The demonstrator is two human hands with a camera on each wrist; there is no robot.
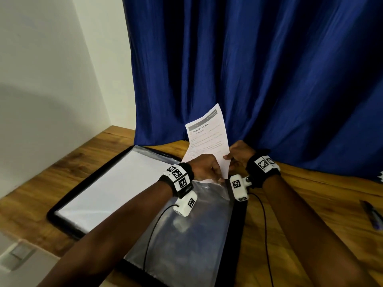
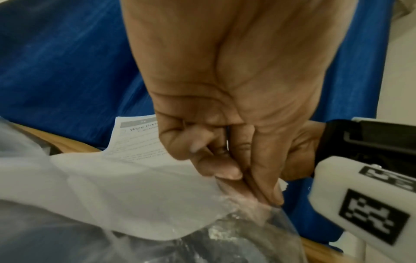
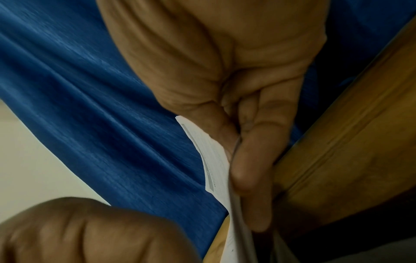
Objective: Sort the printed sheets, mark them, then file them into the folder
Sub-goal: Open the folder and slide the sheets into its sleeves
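Note:
A printed sheet (image 1: pixel 207 137) headed "Wipe Drying Mat" stands tilted over the top of the right-hand clear sleeve (image 1: pixel 196 224) of an open black folder (image 1: pixel 238 224). Its lower end lies behind the plastic. My left hand (image 1: pixel 207 168) pinches the sleeve's top edge (image 2: pixel 258 231) at the sheet's lower corner, its fingers curled (image 2: pixel 243 178). My right hand (image 1: pixel 238 156) pinches the sheet's right edge (image 3: pixel 211 160) between thumb and fingers (image 3: pixel 234 160). The sheet's printed top (image 2: pixel 135 138) shows past my left hand's fingers. The folder's left sleeve holds a white sheet (image 1: pixel 116 187).
The folder lies on a wooden table (image 1: pixel 300 204) against a blue curtain (image 1: pixel 248 59). A dark pen (image 1: pixel 373 216) lies at the table's right edge. A white wall (image 1: pixel 51 69) stands at the left. Thin black cables run from both wrist cameras toward me.

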